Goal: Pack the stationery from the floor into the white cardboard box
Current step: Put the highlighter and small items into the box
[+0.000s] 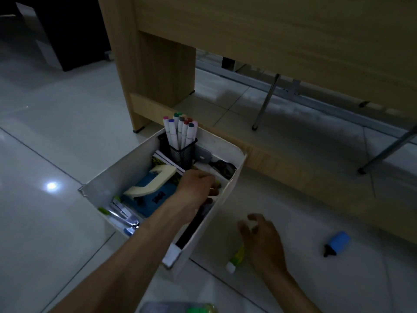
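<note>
I see left hand (pixel 198 186) deep in white cardboard box (pixel 228 199), grip contents hidden; right hand (pixel 264 238) open over green highlighter (pixel 237 258) on floor; blue highlighter (pixel 337 243) well apart; withdrawing wrist may topple mesh pen cup (pixel 180 152)

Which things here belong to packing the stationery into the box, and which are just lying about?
Part of the job:
white cardboard box
blue highlighter on the floor
yellow-green highlighter under the right hand
left hand reaching into the box
mesh cup of markers, already packed

Just lying about:
wooden desk
chair legs
</note>
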### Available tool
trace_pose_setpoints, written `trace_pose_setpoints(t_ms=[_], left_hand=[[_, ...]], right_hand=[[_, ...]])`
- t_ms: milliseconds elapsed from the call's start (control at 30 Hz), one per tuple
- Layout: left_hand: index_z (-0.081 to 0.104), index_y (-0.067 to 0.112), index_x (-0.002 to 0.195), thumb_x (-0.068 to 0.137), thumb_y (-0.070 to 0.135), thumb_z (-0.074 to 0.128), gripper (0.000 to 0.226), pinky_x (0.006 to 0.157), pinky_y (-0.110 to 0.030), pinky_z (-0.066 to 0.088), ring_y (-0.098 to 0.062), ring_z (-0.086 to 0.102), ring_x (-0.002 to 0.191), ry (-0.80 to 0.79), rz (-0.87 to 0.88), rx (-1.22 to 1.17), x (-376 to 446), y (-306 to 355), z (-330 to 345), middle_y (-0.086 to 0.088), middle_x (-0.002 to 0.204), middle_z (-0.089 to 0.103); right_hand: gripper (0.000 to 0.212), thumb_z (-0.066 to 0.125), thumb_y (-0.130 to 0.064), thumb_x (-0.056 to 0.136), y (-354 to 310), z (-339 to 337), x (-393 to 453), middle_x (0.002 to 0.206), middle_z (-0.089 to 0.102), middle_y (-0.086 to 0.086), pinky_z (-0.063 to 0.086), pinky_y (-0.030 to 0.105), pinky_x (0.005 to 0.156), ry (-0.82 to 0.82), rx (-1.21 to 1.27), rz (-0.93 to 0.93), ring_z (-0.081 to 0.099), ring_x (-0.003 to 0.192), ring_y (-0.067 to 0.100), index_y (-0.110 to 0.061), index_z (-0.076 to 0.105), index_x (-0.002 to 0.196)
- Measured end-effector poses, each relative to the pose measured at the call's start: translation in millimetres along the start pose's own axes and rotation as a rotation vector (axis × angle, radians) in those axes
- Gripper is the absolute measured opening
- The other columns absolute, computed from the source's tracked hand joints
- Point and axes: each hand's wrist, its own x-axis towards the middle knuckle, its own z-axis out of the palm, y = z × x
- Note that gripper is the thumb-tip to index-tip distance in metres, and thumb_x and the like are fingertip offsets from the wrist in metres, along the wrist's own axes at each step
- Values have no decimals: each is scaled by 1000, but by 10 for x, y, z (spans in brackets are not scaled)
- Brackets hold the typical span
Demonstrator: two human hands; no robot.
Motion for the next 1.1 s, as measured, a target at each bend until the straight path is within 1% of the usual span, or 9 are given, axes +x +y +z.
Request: trace_pose_setpoints(t_ms=[100,233,433,567,733,833,900,1000,1100], left_hand=[[62,1,102,98,9,46,18,77,-39,53,-27,63,79,7,43,16,-177,-21,-178,-17,94,63],[61,-5,106,97,3,45,20,66,-31,52,-26,62,73,15,64,83,-453,-27,-356,-17,90,65],[62,7,102,97,6,47,16,68,-31,51,-19,61,76,-8,162,178,-890,72,-590,-9,88,66],[61,9,113,98,11,47,21,61,-25,48,-13,61,75,-50,243,226,-1081,224,-649,-5,93,67],[65,22,109,94,21,57,17,63,-22,52,-8,68,71,-239,382,367,-1297,412,-623,1,88,70],[64,25,100,90,14,61,15,58,-17,52,-1,62,57,-144,465,404,-1346,473,-725,2,73,66],[67,18,101,89,17,64,12,62,-23,55,-6,63,60,-16,495,441,-1302,471,-852,-3,73,66],[67,15,96,86,23,68,14,63,-30,58,-13,68,64,142,502,522,-1181,414,-1000,-3,75,69],[65,13,89,84,24,69,12,53,-21,44,-14,63,66,184,543,706,-1024,370,-966,-1,74,66]], right_hand=[[40,58,-53,83,197,119,-311,108,55,-3,45,29,79,-203,-152,96,59,102,21,-39,42,117],[21,53,-31,87,219,154,-502,100,59,4,49,32,77,-128,-174,23,62,92,26,-26,47,106],[15,65,-19,85,-233,-134,-573,96,64,3,57,39,74,106,405,218,62,79,20,-25,53,93],[21,70,-17,86,-952,-538,-648,98,65,5,59,39,68,263,801,48,67,86,24,-21,54,99],[23,74,-16,83,-1557,-688,-757,89,68,10,59,33,61,148,955,-101,71,73,22,-12,56,97],[13,68,-13,87,-1641,-634,-741,88,69,14,59,31,58,62,1123,-63,71,70,22,-13,55,88],[7,62,-18,93,-1592,-560,-692,89,69,8,57,30,59,-1,1030,-62,71,73,17,-15,58,87],[5,59,-27,94,-1370,-413,-578,111,63,2,56,39,82,2,662,-64,63,98,16,-27,64,95],[31,62,-37,90,-1151,-291,-574,127,51,-1,52,34,85,-111,438,-83,54,110,16,-29,59,120]])
